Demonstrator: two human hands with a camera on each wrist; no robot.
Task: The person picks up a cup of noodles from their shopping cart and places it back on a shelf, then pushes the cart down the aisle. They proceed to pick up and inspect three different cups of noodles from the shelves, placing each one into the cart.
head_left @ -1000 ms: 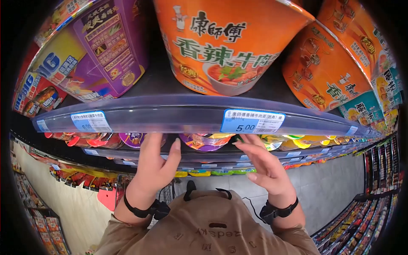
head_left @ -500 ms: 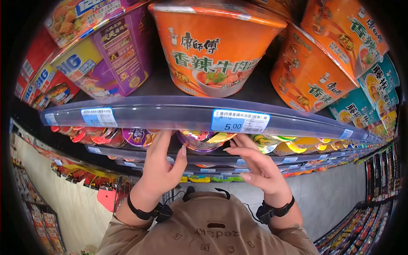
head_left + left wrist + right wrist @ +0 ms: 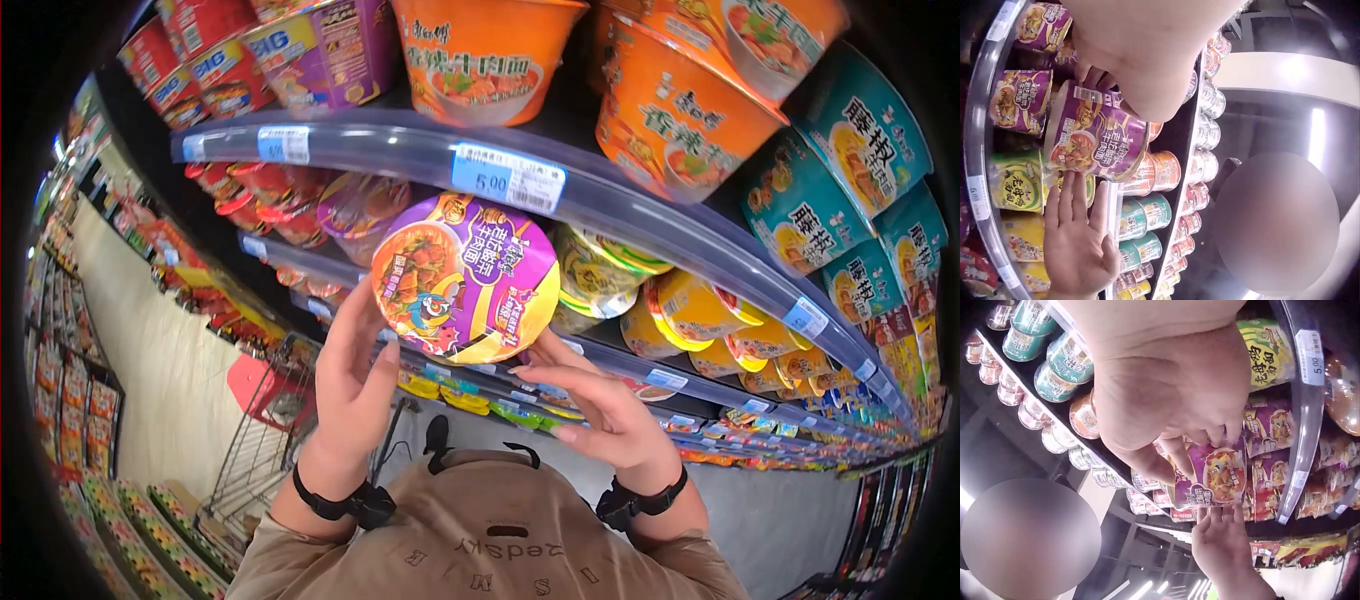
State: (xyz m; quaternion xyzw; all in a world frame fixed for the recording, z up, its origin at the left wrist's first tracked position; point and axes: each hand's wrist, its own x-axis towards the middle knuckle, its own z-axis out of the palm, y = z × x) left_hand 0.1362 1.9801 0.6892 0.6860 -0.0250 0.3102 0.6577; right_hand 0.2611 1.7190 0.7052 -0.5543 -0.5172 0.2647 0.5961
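A purple instant noodle bucket [image 3: 500, 250] stands tilted between the two hands in front of the shelf, its printed lid toward the head camera. The left hand [image 3: 350, 385] supports its left side, with the fingertips hidden behind it and the thumb off to one side. On the other side the right hand [image 3: 605, 405] touches the bucket, fingers mostly straight and palm showing in the left wrist view. Its purple side wall [image 3: 1100, 131] faces the left wrist camera.
Above the bucket runs a shelf edge [image 3: 400, 150] with price tags, bearing orange noodle buckets [image 3: 690, 115] and teal ones [image 3: 860, 140]. Yellow noodle buckets [image 3: 700, 315] line the shelf on the right. A wire shopping cart [image 3: 245, 450] and a red object [image 3: 265, 385] stand lower left.
The purple noodle bucket has come out from under the shelf edge toward the person, with both hands at its sides. The view has shifted, and more of the lower shelf shows.
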